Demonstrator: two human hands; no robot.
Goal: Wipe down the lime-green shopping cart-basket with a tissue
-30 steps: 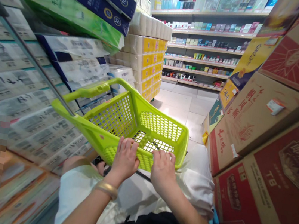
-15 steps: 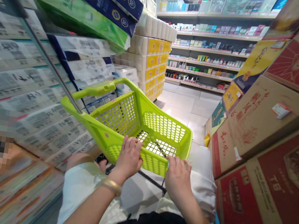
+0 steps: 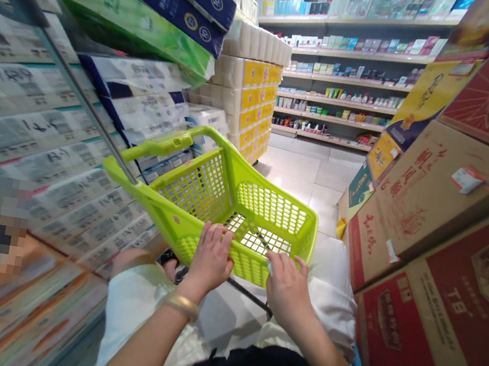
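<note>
A lime-green plastic shopping cart [image 3: 167, 226] with perforated walls stands right in front of me, its handle at the upper left. Nothing lies in the part of its basket that I can see. My left hand [image 3: 213, 252], with a gold bangle at the wrist, is closed over the near rim, fingers curled inward. To its right, my right hand [image 3: 287, 279] grips the same rim near the cart's right corner. A small white thing [image 3: 269, 266] shows at its index finger, too small to make out. Both thumbs are partly hidden.
Stacked tissue packs [image 3: 167, 28] and cartons line the left side close to the cart. Cardboard boxes [image 3: 414, 191] rise on the right. Ahead, pale floor tiles [image 3: 297, 170] lead to shelves [image 3: 349, 79] of small goods. A pole [image 3: 82, 95] crosses at left.
My right hand has shifted slightly left along the rim. The cart appears a little further right in view. My left hand keeps its place on the rim.
</note>
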